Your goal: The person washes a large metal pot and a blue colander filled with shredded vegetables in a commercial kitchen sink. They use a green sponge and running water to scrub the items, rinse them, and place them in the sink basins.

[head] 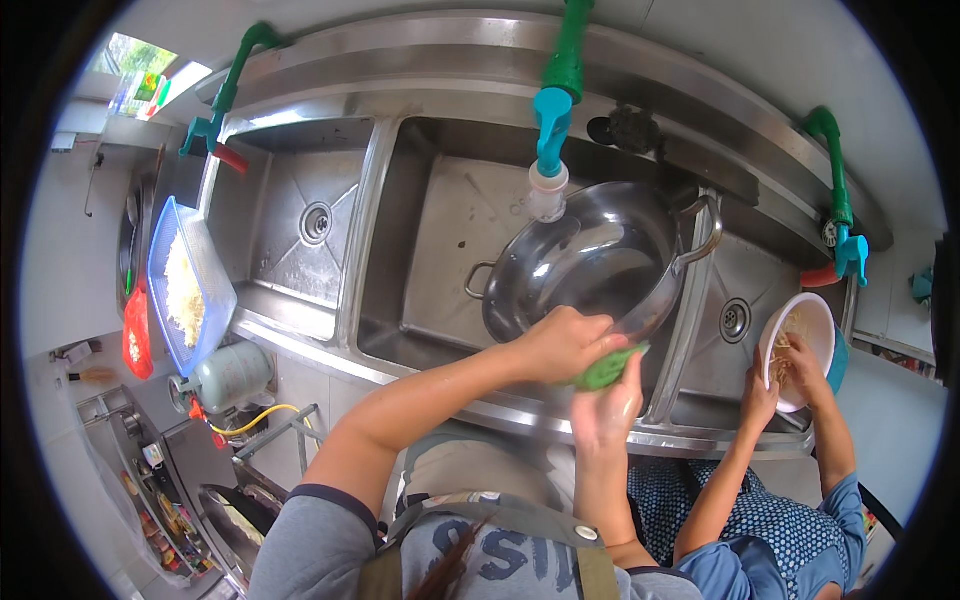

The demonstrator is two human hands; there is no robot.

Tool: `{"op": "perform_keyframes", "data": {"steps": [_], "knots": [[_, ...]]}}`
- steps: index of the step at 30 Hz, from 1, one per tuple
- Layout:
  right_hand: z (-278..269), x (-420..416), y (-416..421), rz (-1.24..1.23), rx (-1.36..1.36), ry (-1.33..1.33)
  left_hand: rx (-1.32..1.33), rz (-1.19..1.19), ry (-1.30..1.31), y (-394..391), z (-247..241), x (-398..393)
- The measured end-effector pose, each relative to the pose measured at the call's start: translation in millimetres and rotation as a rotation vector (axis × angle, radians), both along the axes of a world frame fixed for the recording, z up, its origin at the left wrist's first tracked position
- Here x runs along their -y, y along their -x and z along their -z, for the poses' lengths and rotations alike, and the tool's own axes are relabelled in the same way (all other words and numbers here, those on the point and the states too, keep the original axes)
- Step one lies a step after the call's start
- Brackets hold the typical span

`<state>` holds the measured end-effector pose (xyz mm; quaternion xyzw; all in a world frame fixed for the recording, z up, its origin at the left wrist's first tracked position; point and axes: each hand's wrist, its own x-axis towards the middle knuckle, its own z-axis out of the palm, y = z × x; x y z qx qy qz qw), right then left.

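A green scouring pad (601,369), blurred, is pressed between my two hands just past the near rim of a large steel wok. My left hand (568,343) grips its upper left side. My right hand (611,409), wet on the palm side, touches it from below with the fingers partly extended. The two-handled wok (592,262) lies tilted in the middle sink basin, one loop handle over the divider on the right. Above the wok hangs a teal-handled tap (553,127) with a white nozzle; whether water runs is unclear.
At right, a co-worker's hands (799,367) are in a white bowl (821,322) of pale strips over the right basin. A blue mesh basket (214,277) of pale shreds stands left of the left basin (300,262). A gas cylinder (236,376) stands below at left.
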<state>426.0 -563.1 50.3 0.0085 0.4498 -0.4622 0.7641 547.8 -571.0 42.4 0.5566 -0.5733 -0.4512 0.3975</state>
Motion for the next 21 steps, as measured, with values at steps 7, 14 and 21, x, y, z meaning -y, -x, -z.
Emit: {"op": "perform_keyframes", "data": {"steps": [7, 14, 21], "knots": [[40.9, 97.3, -4.3, -0.274, -0.574, 0.412, 0.111, 0.079, -0.12, -29.5, -5.0, -6.7], [132.5, 125.2, -5.2, -0.582, 0.211, -0.081, -0.337, -0.164, -0.16, -49.4, -43.1, -28.6], [66.2, 9.0, -17.6, -0.38, 0.4, -0.364, 0.129, 0.054, 0.132, -34.3, 14.2, -20.6]]}}
